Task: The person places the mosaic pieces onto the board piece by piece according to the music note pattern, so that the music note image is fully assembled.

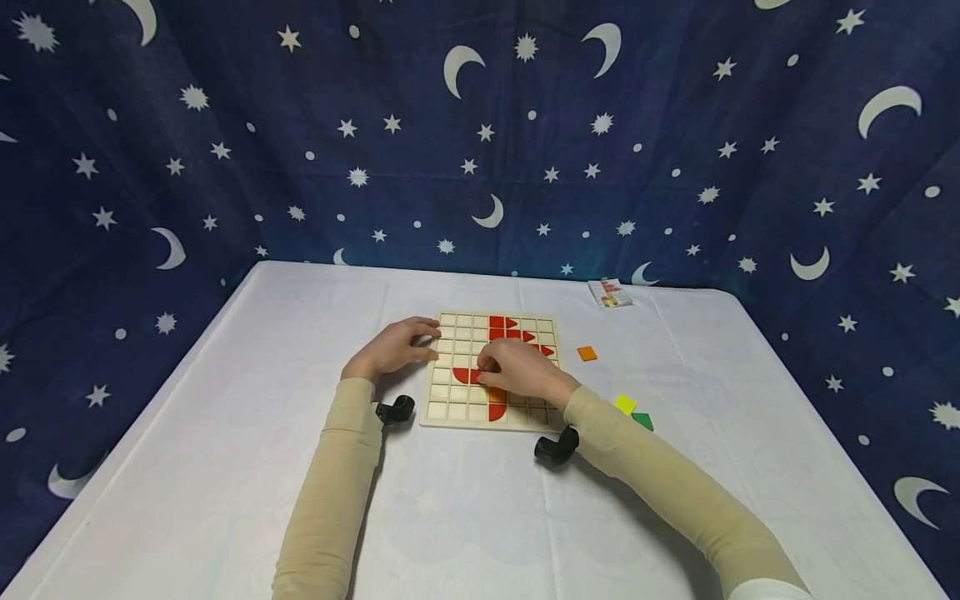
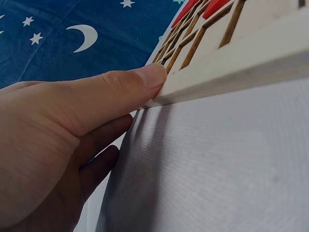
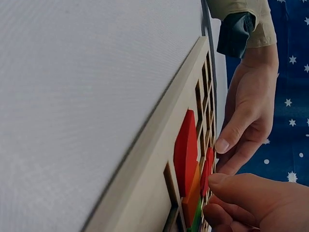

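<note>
A pale wooden grid board (image 1: 457,411) lies on the table with red and orange tiles set in some squares. My left hand (image 1: 396,346) is at its left side; the straight thumb (image 2: 128,84) touches the board's edge and the other fingers are loosely bent. Over the board's middle is my right hand (image 1: 521,367), thumb and fingers bent and close together beside a red tile (image 1: 461,375). The right wrist view shows its thumb (image 3: 236,186) near that row, past an orange tile (image 3: 191,193) and a green tile (image 3: 196,217). Whether it pinches a tile is hidden.
To the board's right lie an orange tile (image 1: 587,353), a yellow tile (image 1: 625,405) and a green tile (image 1: 642,421), the last two by the right sleeve. A small printed card (image 1: 611,293) rests at the table's back edge, before a starry cloth (image 1: 420,200).
</note>
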{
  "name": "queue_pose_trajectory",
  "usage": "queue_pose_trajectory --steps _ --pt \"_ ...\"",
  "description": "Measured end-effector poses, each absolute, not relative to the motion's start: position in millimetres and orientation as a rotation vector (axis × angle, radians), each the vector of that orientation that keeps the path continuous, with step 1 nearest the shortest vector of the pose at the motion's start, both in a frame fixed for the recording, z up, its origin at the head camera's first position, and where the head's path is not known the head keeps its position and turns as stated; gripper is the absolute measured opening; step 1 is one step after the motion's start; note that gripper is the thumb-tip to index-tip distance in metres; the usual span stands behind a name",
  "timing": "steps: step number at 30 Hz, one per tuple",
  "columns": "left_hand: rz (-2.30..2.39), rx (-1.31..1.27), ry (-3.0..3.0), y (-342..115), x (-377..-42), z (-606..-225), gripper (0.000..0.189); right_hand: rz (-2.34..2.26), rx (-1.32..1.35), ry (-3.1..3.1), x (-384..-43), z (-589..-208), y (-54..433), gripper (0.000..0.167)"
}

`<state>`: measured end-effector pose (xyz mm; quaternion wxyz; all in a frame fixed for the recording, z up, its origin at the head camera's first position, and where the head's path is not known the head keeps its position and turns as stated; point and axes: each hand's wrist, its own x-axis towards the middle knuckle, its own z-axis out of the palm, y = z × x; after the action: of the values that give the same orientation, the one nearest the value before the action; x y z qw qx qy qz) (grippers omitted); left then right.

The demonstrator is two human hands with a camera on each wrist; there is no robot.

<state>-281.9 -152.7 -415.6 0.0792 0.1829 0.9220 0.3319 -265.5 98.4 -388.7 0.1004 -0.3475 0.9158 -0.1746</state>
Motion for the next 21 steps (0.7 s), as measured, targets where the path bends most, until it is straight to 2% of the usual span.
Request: queue_pose_trajectory --steps 13,21 --pt "0.997 0.541 2.757 -153.0 -281.8 -415.9 0.046 -0.502 -1.036 2.682 -266.3 -389.4 95.2 0.011" --pt "0.99 0.559 2.763 -153.2 -282.7 -415.6 0.045 -0.47 -1.109 2.727 -264.5 -389.6 89.6 0.017"
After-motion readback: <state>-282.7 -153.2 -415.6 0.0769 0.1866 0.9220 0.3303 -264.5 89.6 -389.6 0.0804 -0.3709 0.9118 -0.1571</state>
